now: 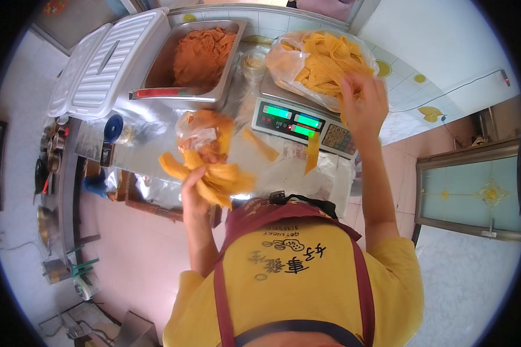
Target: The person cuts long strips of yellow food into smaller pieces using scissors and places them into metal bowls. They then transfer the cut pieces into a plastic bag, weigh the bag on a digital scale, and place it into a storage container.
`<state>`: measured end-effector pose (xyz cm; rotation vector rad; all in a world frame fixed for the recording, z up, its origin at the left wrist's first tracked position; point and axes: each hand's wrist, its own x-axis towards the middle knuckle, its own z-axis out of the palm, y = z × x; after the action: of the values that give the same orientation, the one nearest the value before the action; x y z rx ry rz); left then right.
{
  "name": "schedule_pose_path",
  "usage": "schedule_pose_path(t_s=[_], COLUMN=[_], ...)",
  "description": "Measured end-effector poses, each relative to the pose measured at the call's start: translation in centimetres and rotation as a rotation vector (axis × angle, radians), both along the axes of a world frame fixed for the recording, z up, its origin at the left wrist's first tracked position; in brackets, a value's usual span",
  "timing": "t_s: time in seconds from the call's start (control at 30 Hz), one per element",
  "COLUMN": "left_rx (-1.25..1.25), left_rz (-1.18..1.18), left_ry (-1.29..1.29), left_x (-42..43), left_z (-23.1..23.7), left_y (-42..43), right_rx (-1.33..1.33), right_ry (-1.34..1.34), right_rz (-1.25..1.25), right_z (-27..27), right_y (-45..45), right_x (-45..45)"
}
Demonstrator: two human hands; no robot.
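My left hand (195, 189) grips a bundle of flat yellow food strips (220, 178), which fan out over the counter's near edge. Just beyond them sits a clear plastic bag (198, 130) with orange-red food in it. My right hand (368, 100) is at the right side of a heap of similar yellow strips (328, 60), its thumb and fingers around some of them. That heap fills an opened plastic bag (282, 60) resting on a digital scale (301, 123) with lit green displays. Loose strips lie on the counter (267, 152) and against the scale's front (312, 157).
A deep steel pan (158, 71) of reddish minced or paste-like food stands at the back, red-handled tool (158, 93) across its near rim. White lidded bins (113, 60) are left of it. A small tub (253, 63) stands between pan and scale; a blue-lidded jar (114, 129) sits left.
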<state>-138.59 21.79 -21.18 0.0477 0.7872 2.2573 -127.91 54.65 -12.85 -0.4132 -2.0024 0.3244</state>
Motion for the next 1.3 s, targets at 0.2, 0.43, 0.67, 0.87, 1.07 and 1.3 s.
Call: schedule_pose_path(t_s=[0.2, 0.43, 0.67, 0.87, 1.07, 1.3], left_rx=[-0.057, -0.084, -0.319, -0.440, -0.379, -0.167], left_rz=[0.132, 0.065, -0.157, -0.121, -0.111, -0.430], left_ry=[-0.122, -0.151, -0.188, -0.031, 0.279, 0.034], left_x=[0.4, 0.8, 1.4, 0.7, 1.0, -0.6], left_z=[-1.9, -2.2, -0.7, -1.6, -3.7, -4.0], left_y=[-3.6, -3.3, -2.0, -3.1, -0.8, 1.3], right_rx=[-0.292, -0.391, -0.052, -1.157, -1.115, -1.750], right_ry=[-0.984, -0.643, -0.595, -0.327, -0.320, 0.194], right_rz=[-0.240, 0.027, 0.164, 0.690, 0.789, 0.554], right_z=[-14.0, -15.7, -21.2, -18.1, -11.0, -11.8], right_y=[-4.7, -7.3, -11.8, -16.3, -22.0, -19.4], right_x=[4.8, 2.8, -5.1, -4.2, -1.7, 1.4])
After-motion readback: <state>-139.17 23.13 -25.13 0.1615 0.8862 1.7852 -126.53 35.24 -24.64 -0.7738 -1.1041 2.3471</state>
